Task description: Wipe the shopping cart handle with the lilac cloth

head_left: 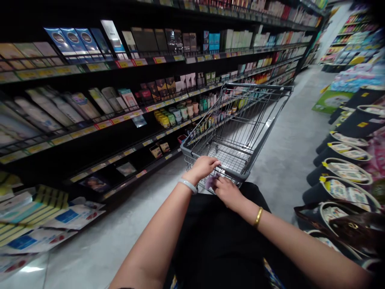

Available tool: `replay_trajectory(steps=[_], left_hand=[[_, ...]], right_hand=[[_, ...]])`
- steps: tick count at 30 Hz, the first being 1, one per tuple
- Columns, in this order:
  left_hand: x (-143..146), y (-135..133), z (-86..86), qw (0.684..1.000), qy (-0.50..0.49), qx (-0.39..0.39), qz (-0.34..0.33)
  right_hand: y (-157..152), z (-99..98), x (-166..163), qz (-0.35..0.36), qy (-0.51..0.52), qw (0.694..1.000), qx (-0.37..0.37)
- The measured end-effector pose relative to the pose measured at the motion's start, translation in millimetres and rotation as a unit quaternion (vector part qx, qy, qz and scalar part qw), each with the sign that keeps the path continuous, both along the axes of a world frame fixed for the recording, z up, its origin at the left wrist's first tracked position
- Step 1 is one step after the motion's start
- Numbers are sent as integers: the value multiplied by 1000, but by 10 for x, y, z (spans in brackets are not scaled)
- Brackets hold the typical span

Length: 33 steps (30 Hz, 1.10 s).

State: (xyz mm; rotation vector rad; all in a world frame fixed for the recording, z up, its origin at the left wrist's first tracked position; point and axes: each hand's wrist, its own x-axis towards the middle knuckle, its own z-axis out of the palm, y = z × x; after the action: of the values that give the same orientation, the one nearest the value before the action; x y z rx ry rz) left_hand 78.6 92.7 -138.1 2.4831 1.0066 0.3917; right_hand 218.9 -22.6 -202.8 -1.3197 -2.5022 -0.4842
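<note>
The person's left hand (205,167) lies over the handle (234,173) of the shopping cart (233,158) beside the shelves (129,151), grip unclear; the right hand (227,192) pinches a purple item (209,182). Pushing seems in hand, calling for steady steering.

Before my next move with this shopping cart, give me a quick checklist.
1. Shopping cart upright on the floor: ok.
2. Left hand on the handle: ok.
3. Right hand gripping firmly: cannot tell; its fingers are partly hidden.
4. Purple item by that hand identified: cannot tell; too small.
5. Gap to the black buckets on the right: ok.
6. Gap to the shelving on the left: cannot tell; they overlap in view.
</note>
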Motion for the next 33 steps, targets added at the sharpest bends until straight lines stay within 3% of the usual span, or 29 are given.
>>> replay_trajectory(steps=[3, 6, 11, 16, 21, 27, 33], left_hand=[[-33, -28, -22, 999, -38, -22, 10], [-75, -52, 5, 996, -72, -35, 39], [-101, -81, 28, 995, -70, -26, 63], [-108, -51, -19, 997, -32, 37, 59], [-174, -57, -49, 997, -12, 67, 48], [-211, -236, -90, 986, 23, 168, 14], [-311, -378, -137, 984, 6, 169, 54]], right_hand=[[-3, 292, 6, -11, 50, 998, 35], [77, 565, 26, -104, 97, 989, 45], [333, 685, -123, -223, 58, 969, -86], [457, 783, -270, -199, 9, 966, -167], [243, 813, -95, -197, -17, 972, -129], [55, 718, 7, -179, -10, 977, -120], [228, 880, -12, -164, 82, 950, -254]])
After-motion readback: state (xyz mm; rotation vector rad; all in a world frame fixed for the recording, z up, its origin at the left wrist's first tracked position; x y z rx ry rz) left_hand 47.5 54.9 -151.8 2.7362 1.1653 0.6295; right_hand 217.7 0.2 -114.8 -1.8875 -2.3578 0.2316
